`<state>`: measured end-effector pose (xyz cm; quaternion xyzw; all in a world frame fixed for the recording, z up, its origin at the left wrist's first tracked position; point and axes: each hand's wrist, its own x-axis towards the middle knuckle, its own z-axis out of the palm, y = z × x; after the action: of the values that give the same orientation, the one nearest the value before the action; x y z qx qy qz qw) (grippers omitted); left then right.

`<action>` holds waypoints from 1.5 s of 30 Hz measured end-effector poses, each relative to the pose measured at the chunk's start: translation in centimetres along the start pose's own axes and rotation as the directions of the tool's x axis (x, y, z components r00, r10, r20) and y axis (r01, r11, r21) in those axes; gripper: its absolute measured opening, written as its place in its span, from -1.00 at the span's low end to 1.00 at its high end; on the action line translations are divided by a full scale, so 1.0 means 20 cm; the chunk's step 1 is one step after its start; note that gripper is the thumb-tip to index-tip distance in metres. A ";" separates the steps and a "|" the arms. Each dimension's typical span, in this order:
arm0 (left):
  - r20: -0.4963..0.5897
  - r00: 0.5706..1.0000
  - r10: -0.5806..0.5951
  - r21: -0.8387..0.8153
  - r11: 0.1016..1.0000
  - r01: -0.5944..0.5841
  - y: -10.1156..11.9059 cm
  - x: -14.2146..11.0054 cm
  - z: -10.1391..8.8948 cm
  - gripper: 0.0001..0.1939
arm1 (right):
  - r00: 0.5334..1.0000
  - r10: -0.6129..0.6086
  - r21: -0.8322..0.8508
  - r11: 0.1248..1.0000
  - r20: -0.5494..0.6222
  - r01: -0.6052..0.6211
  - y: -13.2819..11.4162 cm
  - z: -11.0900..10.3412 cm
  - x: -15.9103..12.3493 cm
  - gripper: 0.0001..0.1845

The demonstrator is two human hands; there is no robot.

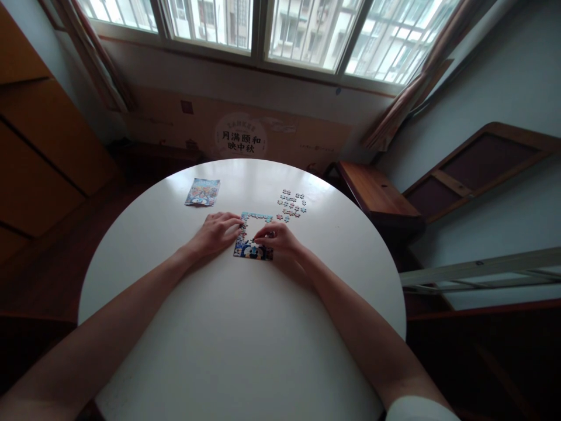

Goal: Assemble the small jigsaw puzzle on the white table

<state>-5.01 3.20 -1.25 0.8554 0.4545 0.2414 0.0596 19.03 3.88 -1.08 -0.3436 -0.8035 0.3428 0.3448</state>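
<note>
A small, partly built jigsaw puzzle (253, 250) lies on the round white table (245, 339); its frame and lower rows are joined and its middle is bare. My left hand (215, 231) rests at the puzzle's left edge, fingers stretched flat onto it. My right hand (277, 238) sits over the puzzle's right side with fingers curled in a pinch; what they hold is too small to make out. Several loose puzzle pieces (291, 206) lie scattered just beyond the right hand.
A printed puzzle bag or picture card (202, 192) lies at the table's far left. Beyond the table are a cardboard box (240, 135) under the window, a wooden bench (372, 196) to the right and wooden cabinets (39, 140) to the left.
</note>
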 end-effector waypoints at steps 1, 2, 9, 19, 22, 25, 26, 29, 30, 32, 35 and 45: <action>-0.001 1.000 0.003 0.002 1.000 -0.003 0.00 0.00 0.00 -0.70 | 1.000 -0.001 0.006 1.000 0.007 0.001 0.00 0.00 0.00 -0.79; -0.001 1.000 0.005 0.005 1.000 -0.005 0.00 0.00 0.00 -0.70 | 1.000 -0.004 0.012 1.000 0.013 0.003 0.00 0.00 0.00 -0.80; -0.008 1.000 0.000 -0.009 1.000 0.000 0.01 0.00 -0.01 -0.71 | 0.999 -0.019 -0.055 0.998 0.038 0.021 0.02 0.01 -0.01 -0.79; -0.003 1.000 0.003 0.017 1.000 -0.003 0.00 0.00 0.00 -0.70 | 0.999 -0.033 -0.265 0.964 -0.004 0.031 0.01 0.01 -0.01 -0.91; -0.009 1.000 0.006 0.018 1.000 -0.006 0.00 0.00 0.01 -0.70 | 0.999 -0.038 -0.238 0.971 -0.029 0.030 0.00 0.01 -0.01 -0.88; -0.012 1.000 0.007 0.015 1.000 -0.007 0.00 0.00 0.01 -0.70 | 0.998 -0.047 -0.225 0.974 -0.045 0.035 -0.01 0.01 -0.01 -0.94; -0.012 1.000 0.007 0.014 1.000 -0.007 0.00 0.00 0.01 -0.70 | 0.998 -0.046 -0.234 0.972 -0.047 0.034 -0.01 0.01 -0.01 -0.95; -0.008 1.000 0.004 0.013 1.000 -0.004 0.00 0.00 0.00 -0.70 | 0.998 -0.037 -0.266 0.964 -0.042 0.024 0.00 0.02 -0.01 -0.93; -0.008 1.000 0.004 0.013 1.000 -0.004 0.00 0.00 0.00 -0.70 | 0.999 -0.033 -0.268 0.963 -0.041 0.021 0.00 0.02 -0.01 -0.92; -0.009 1.000 0.003 0.010 1.000 -0.003 0.00 0.00 0.00 -0.70 | 0.999 -0.032 -0.264 0.964 -0.039 0.020 0.00 0.02 -0.01 -0.91; -0.011 1.000 0.000 0.013 1.000 0.000 0.01 0.00 0.00 -0.70 | 0.997 -0.056 -0.251 0.967 -0.046 0.043 0.00 0.03 -0.01 -0.90; 0.008 1.000 0.012 0.021 1.000 -0.012 0.01 0.00 -0.01 -0.70 | 0.928 0.096 -0.137 0.978 -0.361 -0.154 0.05 -0.03 -0.01 -0.85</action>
<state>-4.91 3.10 -1.00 0.8596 0.4514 0.2338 0.0509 19.99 4.40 -1.61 -0.4771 -0.7303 0.2299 0.4314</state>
